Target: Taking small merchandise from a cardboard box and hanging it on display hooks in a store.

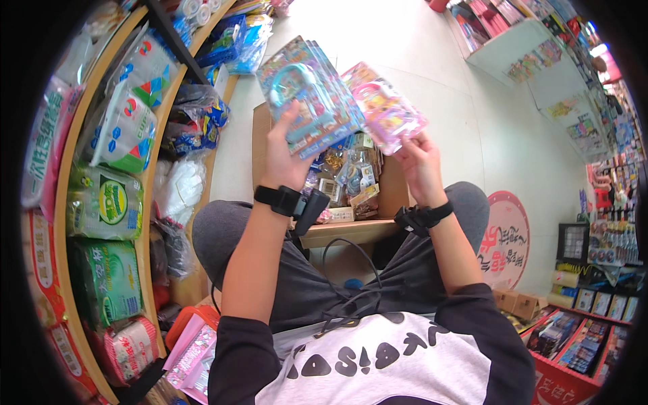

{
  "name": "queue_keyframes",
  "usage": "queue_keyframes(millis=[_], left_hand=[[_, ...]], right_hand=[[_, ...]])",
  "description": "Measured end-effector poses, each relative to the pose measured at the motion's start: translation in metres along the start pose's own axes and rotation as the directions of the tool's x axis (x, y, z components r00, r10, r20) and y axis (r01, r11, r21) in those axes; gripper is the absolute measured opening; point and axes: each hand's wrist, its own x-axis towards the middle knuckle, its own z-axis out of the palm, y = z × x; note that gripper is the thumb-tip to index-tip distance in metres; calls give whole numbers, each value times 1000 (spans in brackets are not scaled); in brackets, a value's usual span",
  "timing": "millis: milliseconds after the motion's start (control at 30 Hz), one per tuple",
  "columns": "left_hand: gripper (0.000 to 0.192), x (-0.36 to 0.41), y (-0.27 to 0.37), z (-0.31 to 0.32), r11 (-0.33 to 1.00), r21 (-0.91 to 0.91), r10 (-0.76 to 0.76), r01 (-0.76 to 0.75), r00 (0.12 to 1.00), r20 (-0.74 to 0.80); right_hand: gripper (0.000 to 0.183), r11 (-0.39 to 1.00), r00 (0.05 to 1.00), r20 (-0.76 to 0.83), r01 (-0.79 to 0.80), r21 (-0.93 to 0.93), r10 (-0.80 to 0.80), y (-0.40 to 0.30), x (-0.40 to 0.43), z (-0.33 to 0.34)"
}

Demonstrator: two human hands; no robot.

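My left hand (pixel 289 152) grips a fanned stack of blue carded packs (pixel 324 96), each with a clear plastic front; the top one shows a light-blue ring-shaped item. To the right, my right hand (pixel 420 162) pinches the lower edge of a pink carded pack (pixel 385 109). The two lots meet or overlap at their inner edges. Below them, between my knees, stands an open cardboard box (pixel 394 187) filled with mixed small packaged goods (pixel 357 174). The packs and my left hand hide part of the box.
Wooden shelves (pixel 159 121) with bagged cups and packaged goods run along the left. A pink box (pixel 190 362) lies at lower left. A round pink sign (pixel 506 240) is on the floor at right, near red display trays (pixel 562 374). White shelving (pixel 511 53) stands at upper right.
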Motion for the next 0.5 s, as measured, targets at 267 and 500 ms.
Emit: queue_keyframes(millis=[267,500], left_hand=[[43,-2,-24,13,998,-56,19,-8,981,191],[54,-1,-28,8,995,96,-2,-23,966,259]], right_hand=[[37,998,994,98,38,55,-43,3,-4,13],[47,985,980,177,114,-133,-90,21,2,18]])
